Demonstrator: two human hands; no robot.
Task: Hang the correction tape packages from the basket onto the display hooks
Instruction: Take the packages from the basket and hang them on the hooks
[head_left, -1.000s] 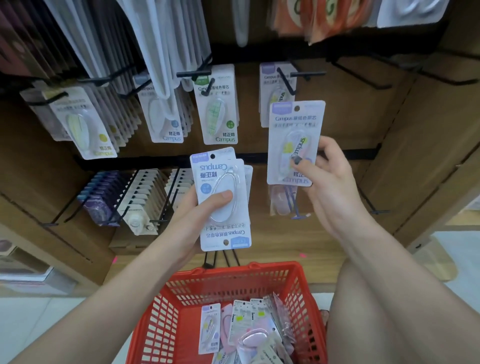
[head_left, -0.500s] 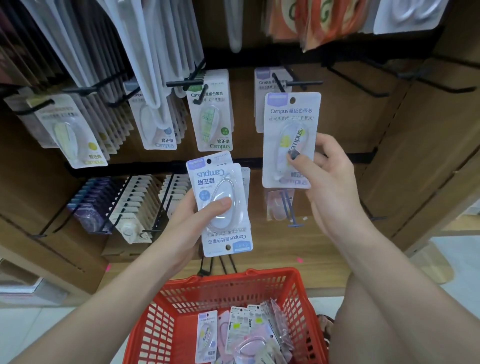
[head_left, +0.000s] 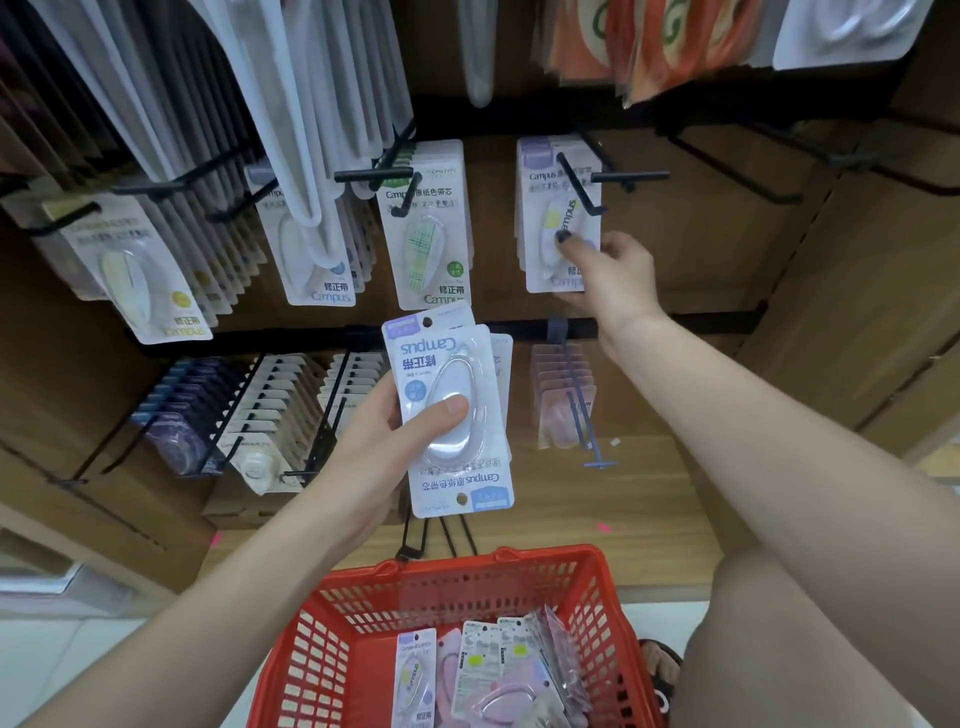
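Head view: right hand (head_left: 605, 275) grip pinches yellow-purple tape pkg (head_left: 558, 218) on upper-center hook (head_left: 576, 179), seating it. Left hand (head_left: 384, 452) grip clamps spare pkgs (head_left: 449, 410), center, likely queued. Basket (head_left: 363, 597) bottom w/ more.

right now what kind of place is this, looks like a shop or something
Most likely a stationery shop aisle. Carded Campus correction tape packages hang in rows on black display hooks fixed to a wooden shelving unit, and a red shopping basket holds more packages waiting to go up.
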